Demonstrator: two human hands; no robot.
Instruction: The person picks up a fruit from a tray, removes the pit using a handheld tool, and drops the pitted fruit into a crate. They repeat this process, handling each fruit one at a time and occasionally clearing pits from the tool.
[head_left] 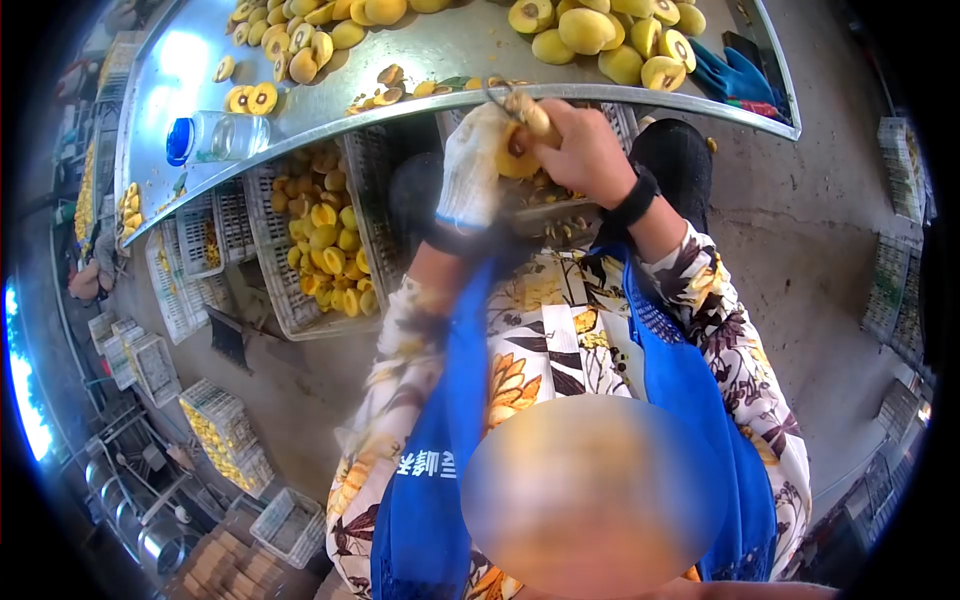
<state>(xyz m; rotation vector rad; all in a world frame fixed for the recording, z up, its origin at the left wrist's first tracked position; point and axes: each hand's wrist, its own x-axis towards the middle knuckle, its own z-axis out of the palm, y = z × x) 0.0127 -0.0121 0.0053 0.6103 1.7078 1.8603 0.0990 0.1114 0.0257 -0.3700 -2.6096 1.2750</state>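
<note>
At the near table edge, pinching a peach half in the gloved left hand, with the right hand touching it from the right, closed on a tool.

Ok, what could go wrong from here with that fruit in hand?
1. The metal loop tool in the right hand works tight against the gloved left hand holding the yellow fruit; a slip might hit fingers.
2. Cut fruit halves sit near the edge of the steel table and could drop off.
</note>
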